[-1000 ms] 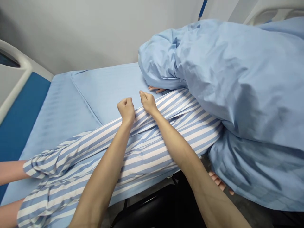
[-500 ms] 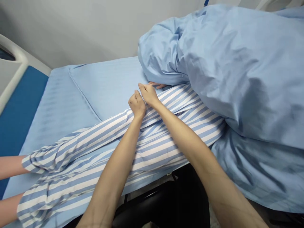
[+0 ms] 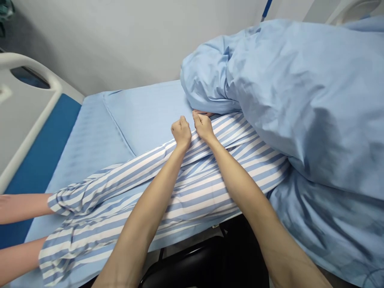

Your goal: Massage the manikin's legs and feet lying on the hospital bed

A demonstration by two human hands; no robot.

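My left hand (image 3: 181,133) is closed in a fist over the far leg of the blue-and-white striped trousers (image 3: 207,191), around the thigh or knee. Close to its right, my right hand (image 3: 203,126) is also curled into a fist, thumb side up, with a small gap between the two. I see nothing held in either fist; whether they press on the cloth I cannot tell. The trousers are worn by a lying figure whose bare lower legs (image 3: 25,209) show at the left. Just behind my right fist, part of the figure's hand (image 3: 207,113) peeks from under a light blue quilt (image 3: 279,92).
The quilt lies bunched over the right side. A light blue sheet (image 3: 150,108) covers the bed. At the left stands a white and blue bed end board (image 3: 33,140). A grey wall (image 3: 120,44) is behind, and a black chair (image 3: 192,260) stands at the near edge.
My left fist has moved right, towards my right fist, which stays over the far thigh. They came together half a second ago and are slightly apart now. The view has shifted a little.
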